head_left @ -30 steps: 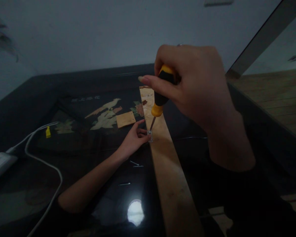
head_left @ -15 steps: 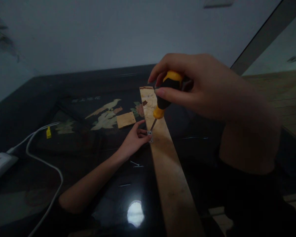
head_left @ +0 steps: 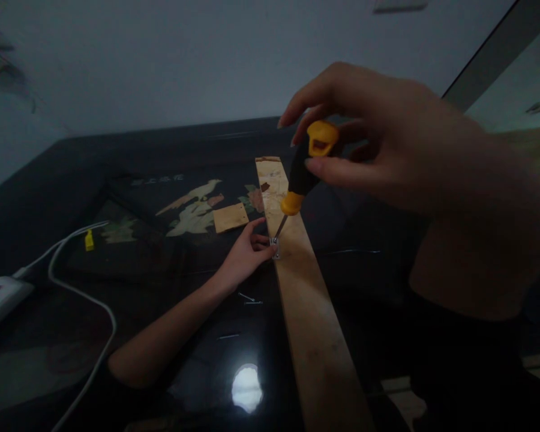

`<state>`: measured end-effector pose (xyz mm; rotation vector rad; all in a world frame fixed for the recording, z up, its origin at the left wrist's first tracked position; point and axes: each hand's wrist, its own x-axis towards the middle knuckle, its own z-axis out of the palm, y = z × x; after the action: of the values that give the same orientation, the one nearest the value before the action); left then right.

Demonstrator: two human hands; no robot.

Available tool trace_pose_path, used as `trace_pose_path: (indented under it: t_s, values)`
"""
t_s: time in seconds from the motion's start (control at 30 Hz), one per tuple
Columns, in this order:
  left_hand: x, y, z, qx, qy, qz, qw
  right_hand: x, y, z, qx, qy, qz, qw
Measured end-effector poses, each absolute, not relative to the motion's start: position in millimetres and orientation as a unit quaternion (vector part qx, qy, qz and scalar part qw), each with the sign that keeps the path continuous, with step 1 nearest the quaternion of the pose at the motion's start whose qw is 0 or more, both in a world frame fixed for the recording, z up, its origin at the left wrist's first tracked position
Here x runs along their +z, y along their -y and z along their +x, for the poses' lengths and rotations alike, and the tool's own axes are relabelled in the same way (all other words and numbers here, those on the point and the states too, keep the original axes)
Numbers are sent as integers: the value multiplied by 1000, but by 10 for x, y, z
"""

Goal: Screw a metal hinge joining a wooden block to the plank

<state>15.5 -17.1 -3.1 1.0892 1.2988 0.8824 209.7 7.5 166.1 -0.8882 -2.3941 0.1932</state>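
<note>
My right hand (head_left: 364, 144) has a loose hold on a yellow and black screwdriver (head_left: 302, 168), with the thumb on its handle and the index finger lifted away. The tilted shaft runs down to a screw in a small metal bracket (head_left: 276, 254) at the left edge of a long wooden board (head_left: 317, 318). At that same edge, my left hand (head_left: 247, 255) pinches the bracket against the board with thumb and fingers. Part of the bracket is hidden behind the left thumb.
Several loose screws (head_left: 252, 302) lie on the dark glossy table (head_left: 198, 360) left of the board. A small square wooden piece (head_left: 231, 218) is beyond my left hand. At far left are a white power strip (head_left: 2, 297) and its cable (head_left: 110, 312). A wall (head_left: 184, 66) stands behind.
My right hand has moved up and right, its fingers loosening and spreading around the screwdriver handle. The handle has turned and leans slightly more right. My left hand stays on the bracket.
</note>
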Motion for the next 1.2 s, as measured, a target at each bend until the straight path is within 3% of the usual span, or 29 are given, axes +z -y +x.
trace_pose_path:
  t_s: [0.13, 0.37, 0.67, 0.97, 1.2]
  values:
    - [-40, 163, 155, 381, -559, 461, 575, 1674, -69, 2089, 63, 895, -330, 294]
    - [-62, 157, 157, 388, -563, 472, 556, 1566, -65, 1872, -117, 816, -493, 279]
    - [-74, 153, 160, 387, -561, 474, 558, 1729, -14, 2099, 35, 897, -345, 273]
    - [-55, 168, 172, 381, -563, 477, 557, 1573, -103, 1906, -107, 809, -496, 297]
    - [-74, 165, 154, 391, -556, 479, 556, 1715, -56, 2106, 51, 886, -363, 284]
